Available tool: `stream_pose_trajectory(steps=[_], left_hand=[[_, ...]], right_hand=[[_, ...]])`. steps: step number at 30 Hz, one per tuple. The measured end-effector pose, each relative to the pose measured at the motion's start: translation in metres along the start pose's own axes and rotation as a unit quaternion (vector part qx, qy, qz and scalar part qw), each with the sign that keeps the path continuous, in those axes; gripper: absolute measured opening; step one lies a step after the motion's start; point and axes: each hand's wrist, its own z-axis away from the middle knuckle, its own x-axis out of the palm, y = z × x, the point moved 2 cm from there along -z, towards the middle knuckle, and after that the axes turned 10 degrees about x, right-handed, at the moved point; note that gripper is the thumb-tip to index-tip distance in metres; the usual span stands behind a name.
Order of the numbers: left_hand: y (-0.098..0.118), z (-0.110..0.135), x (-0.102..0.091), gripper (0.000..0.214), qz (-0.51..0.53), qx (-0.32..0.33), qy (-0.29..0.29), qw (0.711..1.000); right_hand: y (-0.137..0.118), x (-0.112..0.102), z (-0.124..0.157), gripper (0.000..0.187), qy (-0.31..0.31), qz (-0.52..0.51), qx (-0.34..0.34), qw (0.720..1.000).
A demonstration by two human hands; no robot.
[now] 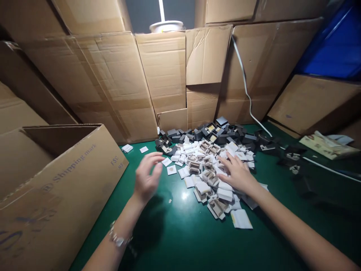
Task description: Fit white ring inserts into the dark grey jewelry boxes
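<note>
A heap of small white folded card pieces (pixel 194 167) lies on the green table, several showing grey-brown insides. Behind it, against the cardboard, spreads a heap of small black boxes (pixel 249 138), some of them gaping with pale yellowish linings. My right hand (pixel 235 171) rests over the right side of the white heap, fingers spread, apparently touching the top pieces. Left of the heap, my left hand (pixel 148 175) hovers above the table with fingers curved and thumb apart, nothing between them. Near its fingertips lie flat white square cards (pixel 172 170).
An open carton (pixel 93 180) stands at the left on the green table (pixel 180 241). Stacked cardboard boxes (pixel 160 71) form a wall behind. A white cable (pixel 244 82) runs down at the right, near a yellowish packet (pixel 324 146). A lamp base (pixel 166 26) sits on top.
</note>
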Motion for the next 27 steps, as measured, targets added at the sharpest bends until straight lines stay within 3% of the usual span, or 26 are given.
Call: stream_pose_trajectory(steps=[2, 4, 7, 8, 11, 16, 18, 22, 25, 27], left_hand=[[-0.023, -0.017, 0.023, 0.020, -0.090, 0.031, -0.086, 0.992], [-0.056, -0.040, 0.042, 0.029, -0.174, 0.013, -0.079, 0.981], [-0.104, -0.071, 0.059, 0.064, -0.277, -0.124, -0.094, 0.948], [-0.114, -0.078, 0.061, 0.062, -0.282, -0.138, -0.092, 0.945], [-0.129, -0.085, 0.060, 0.029, -0.288, -0.148, -0.065, 0.944], [-0.123, -0.080, 0.051, 0.017, -0.274, -0.127, -0.007, 0.953], [-0.116, -0.081, 0.045, 0.017, -0.261, -0.115, 0.032, 0.958], [-0.093, -0.085, 0.027, 0.022, -0.216, -0.123, 0.124, 0.961], [-0.072, -0.082, 0.019, 0.014, -0.082, -0.117, 0.232, 0.962], [-0.056, -0.079, 0.020, 0.014, 0.052, -0.121, 0.267, 0.955]], right_hand=[[-0.006, 0.015, -0.002, 0.041, 0.055, 0.009, -0.004, 0.998], [-0.010, 0.022, -0.003, 0.033, 0.122, 0.017, -0.010, 0.992], [-0.009, 0.020, -0.006, 0.033, 0.153, 0.039, 0.003, 0.987], [-0.008, 0.018, -0.008, 0.034, 0.149, 0.045, 0.009, 0.988], [-0.006, 0.009, -0.011, 0.035, 0.098, 0.038, 0.026, 0.994], [-0.012, -0.019, -0.017, 0.057, -0.093, 0.028, 0.077, 0.992], [-0.022, -0.037, -0.019, 0.065, -0.099, 0.042, 0.075, 0.991], [-0.061, -0.068, -0.019, 0.063, -0.030, 0.019, 0.039, 0.999], [-0.113, -0.065, -0.014, 0.059, -0.032, -0.021, -0.044, 0.998], [-0.154, -0.046, -0.009, 0.045, -0.092, -0.037, -0.136, 0.986]])
